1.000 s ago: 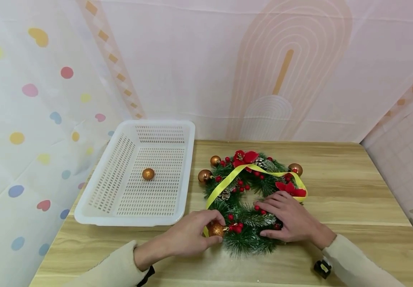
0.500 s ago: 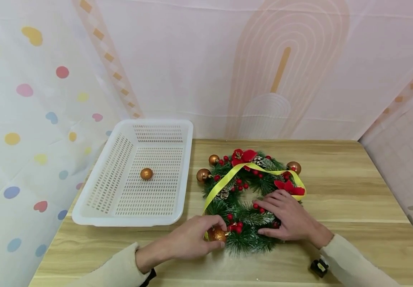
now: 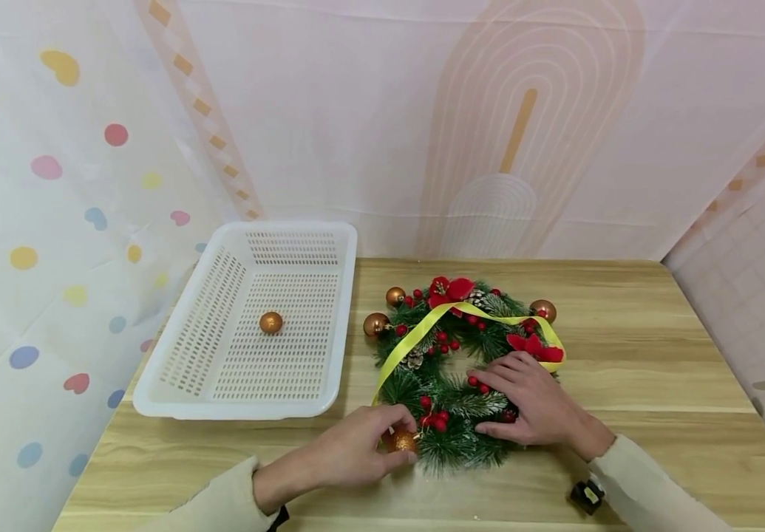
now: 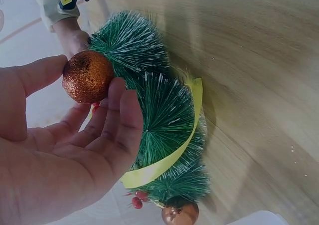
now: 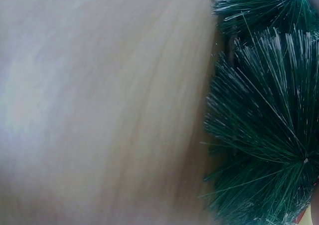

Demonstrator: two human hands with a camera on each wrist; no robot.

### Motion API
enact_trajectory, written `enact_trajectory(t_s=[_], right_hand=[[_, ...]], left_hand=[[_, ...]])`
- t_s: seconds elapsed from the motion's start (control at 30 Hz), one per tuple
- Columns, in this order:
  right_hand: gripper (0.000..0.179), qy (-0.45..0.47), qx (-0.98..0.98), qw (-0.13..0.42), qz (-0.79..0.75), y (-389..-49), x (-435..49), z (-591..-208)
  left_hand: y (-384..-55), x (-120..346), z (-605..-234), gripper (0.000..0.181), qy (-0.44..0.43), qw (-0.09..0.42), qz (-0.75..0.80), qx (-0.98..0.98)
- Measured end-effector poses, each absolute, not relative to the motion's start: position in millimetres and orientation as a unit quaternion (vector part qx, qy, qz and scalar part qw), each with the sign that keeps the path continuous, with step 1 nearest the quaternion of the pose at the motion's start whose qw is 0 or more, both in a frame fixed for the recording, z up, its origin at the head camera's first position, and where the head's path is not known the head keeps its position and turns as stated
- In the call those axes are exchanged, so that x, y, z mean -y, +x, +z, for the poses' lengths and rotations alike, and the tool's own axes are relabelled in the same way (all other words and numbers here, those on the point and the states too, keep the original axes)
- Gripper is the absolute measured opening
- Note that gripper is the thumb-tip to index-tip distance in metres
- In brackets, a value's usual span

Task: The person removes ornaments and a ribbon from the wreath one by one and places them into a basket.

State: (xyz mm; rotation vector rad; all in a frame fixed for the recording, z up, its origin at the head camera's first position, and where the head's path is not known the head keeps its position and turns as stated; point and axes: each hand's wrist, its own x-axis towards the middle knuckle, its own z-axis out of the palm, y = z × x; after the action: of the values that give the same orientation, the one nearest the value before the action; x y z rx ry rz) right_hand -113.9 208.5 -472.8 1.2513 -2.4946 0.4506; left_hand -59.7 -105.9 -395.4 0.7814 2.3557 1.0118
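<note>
A green Christmas wreath with red berries, red flowers and pine cones lies on the wooden table. My left hand pinches a glittery copper bauble between thumb and fingers at the wreath's near left edge. In the head view the fingers partly cover this bauble. Across the wreath's right front part, my right hand grips the greenery, with its fingers toward the centre hole and the thumb nearer me. A yellow ribbon loops over the wreath. The right wrist view shows mostly green needles and tabletop.
Left of the wreath stands a white perforated basket with one copper bauble inside. Two shiny copper baubles stick out at the wreath's far left, another bauble at its far right. A patterned backdrop rises behind the table.
My left hand and the glittery bauble have shifted slightly down toward the table's front edge. The right hand keeps its place on the wreath, and the head view has moved a little.
</note>
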Motion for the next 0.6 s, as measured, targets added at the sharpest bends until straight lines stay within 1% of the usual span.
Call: enact_trajectory(t_s=[0.17,0.27,0.6], right_hand=[[0.074,0.438,0.871,0.158,0.158,-114,-208,-473],[0.074,0.44,0.87,0.159,0.159,-114,-207,-473],[0.073,0.438,0.87,0.155,0.165,-114,-208,-472]], left_hand=[[-59,107,-397,0.019,0.286,0.22,0.356,-0.862],[-59,110,-396,0.019,0.278,0.226,0.362,-0.86],[-60,119,-379,0.018,0.268,0.233,0.399,-0.846]])
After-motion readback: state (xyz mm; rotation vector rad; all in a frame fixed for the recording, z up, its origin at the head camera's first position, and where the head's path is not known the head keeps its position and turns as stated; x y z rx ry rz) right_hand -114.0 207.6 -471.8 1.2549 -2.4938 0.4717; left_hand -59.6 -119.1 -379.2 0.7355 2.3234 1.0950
